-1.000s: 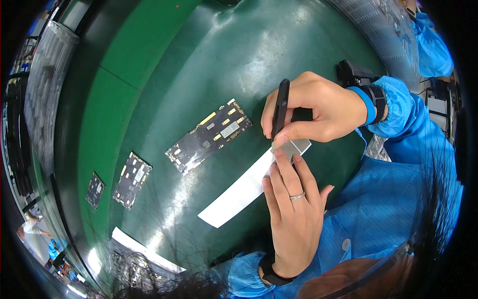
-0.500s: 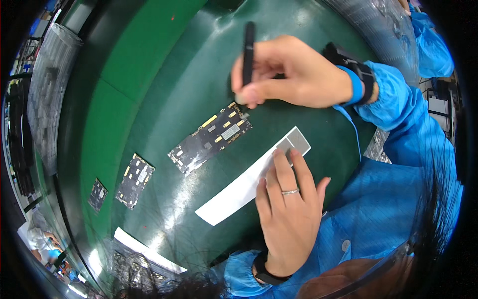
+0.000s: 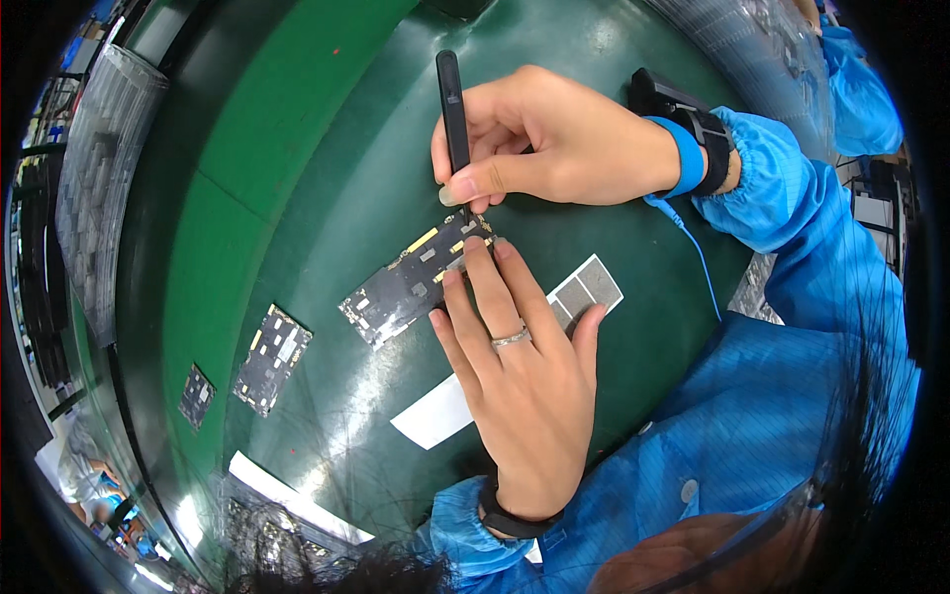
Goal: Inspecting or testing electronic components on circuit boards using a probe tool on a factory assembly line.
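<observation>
My right hand (image 3: pixel 554 139) grips black tweezers (image 3: pixel 453 114) between thumb and fingers, held almost upright. Their tip comes down on the far right end of a long black circuit board (image 3: pixel 396 292), beside a small grey patch. My left hand (image 3: pixel 524 386) is palm down with its fingers stretched, fingertips resting on the near edge of that board's right end. Beneath the left hand lies a white strip (image 3: pixel 432 414), its middle covered. Grey rectangular pads (image 3: pixel 594 280) show at the strip's right end.
Two smaller black boards, a medium one (image 3: pixel 272 359) and a little one (image 3: pixel 197 396), lie to the left. A white strip (image 3: pixel 297 503) lies on a clear package at the lower left. Clear plastic trays (image 3: pixel 104 188) stand at the far left. A blue cord (image 3: pixel 701 262) hangs from my right wristband.
My left hand has moved up and left from the white strip onto the board's near edge. My right hand has shifted slightly left, bringing the tweezers' tip onto the board.
</observation>
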Action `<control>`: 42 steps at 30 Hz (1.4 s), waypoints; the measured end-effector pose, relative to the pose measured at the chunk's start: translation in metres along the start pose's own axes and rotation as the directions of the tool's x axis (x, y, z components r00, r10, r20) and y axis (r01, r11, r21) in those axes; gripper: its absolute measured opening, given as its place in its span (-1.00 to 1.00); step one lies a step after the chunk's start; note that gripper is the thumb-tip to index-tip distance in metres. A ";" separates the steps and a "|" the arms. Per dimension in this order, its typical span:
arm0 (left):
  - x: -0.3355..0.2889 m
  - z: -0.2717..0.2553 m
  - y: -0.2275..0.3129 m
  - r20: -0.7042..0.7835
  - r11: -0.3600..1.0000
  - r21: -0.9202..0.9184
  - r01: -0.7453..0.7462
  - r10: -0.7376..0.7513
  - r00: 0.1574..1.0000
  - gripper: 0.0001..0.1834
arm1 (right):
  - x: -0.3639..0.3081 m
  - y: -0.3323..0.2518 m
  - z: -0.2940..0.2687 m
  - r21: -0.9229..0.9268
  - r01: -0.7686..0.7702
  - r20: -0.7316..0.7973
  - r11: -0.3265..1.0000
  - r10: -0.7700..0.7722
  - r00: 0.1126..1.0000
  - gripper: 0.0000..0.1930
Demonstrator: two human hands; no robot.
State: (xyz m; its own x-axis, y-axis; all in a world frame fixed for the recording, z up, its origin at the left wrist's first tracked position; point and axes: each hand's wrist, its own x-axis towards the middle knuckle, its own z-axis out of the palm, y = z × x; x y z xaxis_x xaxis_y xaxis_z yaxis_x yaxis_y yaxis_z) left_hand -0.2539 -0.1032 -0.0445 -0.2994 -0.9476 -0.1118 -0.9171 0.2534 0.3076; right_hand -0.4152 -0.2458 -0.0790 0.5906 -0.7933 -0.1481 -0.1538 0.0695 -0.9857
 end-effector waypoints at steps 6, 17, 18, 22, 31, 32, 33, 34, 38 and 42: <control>0.006 0.000 0.000 -0.013 1.000 0.021 0.002 -0.002 1.000 -0.07 | 0.002 0.005 -0.003 -0.021 0.052 0.011 0.998 -0.052 0.999 -0.80; -0.041 -0.021 0.038 0.209 0.994 -0.105 -0.036 0.058 0.976 0.01 | -0.064 -0.003 0.004 -0.054 0.091 0.052 0.994 -0.089 0.995 -0.79; -0.043 -0.018 0.042 0.244 0.994 -0.085 -0.070 0.089 0.966 0.02 | -0.069 -0.002 0.002 -0.084 0.089 0.051 0.992 -0.085 0.995 -0.80; -0.038 -0.014 0.049 0.227 0.996 -0.069 -0.056 0.071 0.971 -0.01 | -0.070 0.002 -0.002 -0.105 0.133 0.055 0.986 -0.127 0.990 -0.82; -0.050 -0.024 0.037 0.250 0.991 -0.127 -0.049 0.080 0.965 -0.02 | -0.073 0.001 0.017 -0.078 0.102 0.045 0.992 -0.099 0.994 -0.82; -0.050 -0.025 0.037 0.250 0.990 -0.132 -0.052 0.084 0.965 -0.02 | -0.073 0.000 0.016 -0.085 0.108 0.053 0.990 -0.104 0.993 -0.82; -0.049 -0.025 0.036 0.244 0.989 -0.138 -0.057 0.089 0.966 -0.02 | -0.073 -0.002 0.015 -0.094 0.114 0.061 0.989 -0.109 0.992 -0.82; -0.049 -0.025 0.036 0.237 0.988 -0.144 -0.063 0.096 0.967 -0.02 | -0.073 -0.004 0.014 -0.098 0.109 0.059 0.989 -0.103 0.993 -0.82; -0.047 -0.024 0.035 0.253 0.994 -0.099 -0.047 0.071 0.965 -0.03 | -0.063 -0.003 0.015 0.026 0.010 0.050 1.000 -0.012 0.999 -0.81; -0.043 -0.023 0.031 0.185 0.993 -0.102 -0.062 0.080 0.979 -0.14 | -0.035 -0.007 0.009 0.095 -0.043 0.028 0.995 0.040 0.999 -0.82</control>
State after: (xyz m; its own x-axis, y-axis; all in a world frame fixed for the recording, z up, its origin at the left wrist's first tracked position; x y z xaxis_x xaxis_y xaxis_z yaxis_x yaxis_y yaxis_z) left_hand -0.2632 -0.0591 -0.0090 -0.4153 -0.8719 -0.2596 -0.8652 0.2905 0.4087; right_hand -0.4279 -0.2133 -0.0672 0.6059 -0.7725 -0.1901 -0.1029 0.1608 -0.9816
